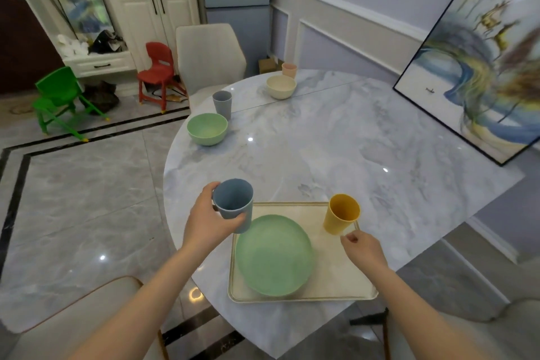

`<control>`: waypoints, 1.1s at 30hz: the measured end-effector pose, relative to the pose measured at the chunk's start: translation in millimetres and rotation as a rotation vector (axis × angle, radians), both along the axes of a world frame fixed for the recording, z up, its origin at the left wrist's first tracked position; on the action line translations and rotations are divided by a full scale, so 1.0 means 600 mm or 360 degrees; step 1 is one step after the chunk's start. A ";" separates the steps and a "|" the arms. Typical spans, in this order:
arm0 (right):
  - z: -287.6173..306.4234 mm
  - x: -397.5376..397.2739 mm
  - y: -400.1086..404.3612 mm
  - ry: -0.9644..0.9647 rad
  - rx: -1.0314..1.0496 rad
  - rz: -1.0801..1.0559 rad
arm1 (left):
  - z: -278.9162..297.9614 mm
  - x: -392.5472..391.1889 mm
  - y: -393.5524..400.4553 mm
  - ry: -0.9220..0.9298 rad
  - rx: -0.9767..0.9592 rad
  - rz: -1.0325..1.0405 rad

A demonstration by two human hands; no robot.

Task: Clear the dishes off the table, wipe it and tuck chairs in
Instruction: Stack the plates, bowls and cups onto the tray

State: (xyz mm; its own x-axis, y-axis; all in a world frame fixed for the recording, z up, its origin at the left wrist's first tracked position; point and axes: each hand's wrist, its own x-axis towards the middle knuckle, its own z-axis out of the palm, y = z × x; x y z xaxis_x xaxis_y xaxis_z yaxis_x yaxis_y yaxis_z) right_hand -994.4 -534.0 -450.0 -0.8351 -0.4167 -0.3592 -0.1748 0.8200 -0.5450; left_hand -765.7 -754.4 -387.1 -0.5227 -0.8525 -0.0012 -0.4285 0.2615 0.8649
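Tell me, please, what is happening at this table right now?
A person is clearing dishes onto a cream tray. The left hand grips a blue cup over the tray's corner; the right hand is beside a yellow cup on the tray. A green plate lies there too. Two bowls and two cups remain farther off.

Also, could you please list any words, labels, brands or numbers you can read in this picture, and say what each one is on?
Small dark signature-like mark on the framed painting leaning at the table's far right: too small and blurred to read.
Blue cup, yellow cup, green plate, tray, bowls and far cups: no lettering visible.
Nothing else legible.
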 end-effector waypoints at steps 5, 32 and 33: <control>0.015 -0.050 0.043 -0.0005 -0.0039 -0.0150 | 0.015 -0.089 0.025 0.0078 0.0035 -0.0194; -0.051 -0.356 0.150 -0.0205 -0.0100 -0.0025 | -0.076 -0.406 0.199 -0.0567 0.0087 -0.0384; -0.053 -0.356 0.150 -0.0215 -0.0103 -0.0006 | -0.080 -0.407 0.200 -0.0626 0.0089 -0.0394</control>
State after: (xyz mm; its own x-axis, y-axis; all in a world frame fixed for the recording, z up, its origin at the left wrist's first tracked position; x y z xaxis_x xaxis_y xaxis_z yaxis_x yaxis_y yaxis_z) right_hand -1207.9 -444.0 -482.0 -0.7825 -0.4396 -0.4410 -0.0934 0.7831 -0.6149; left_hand -1010.2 -634.6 -434.8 -0.6610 -0.6953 -0.2823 -0.6572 0.3548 0.6650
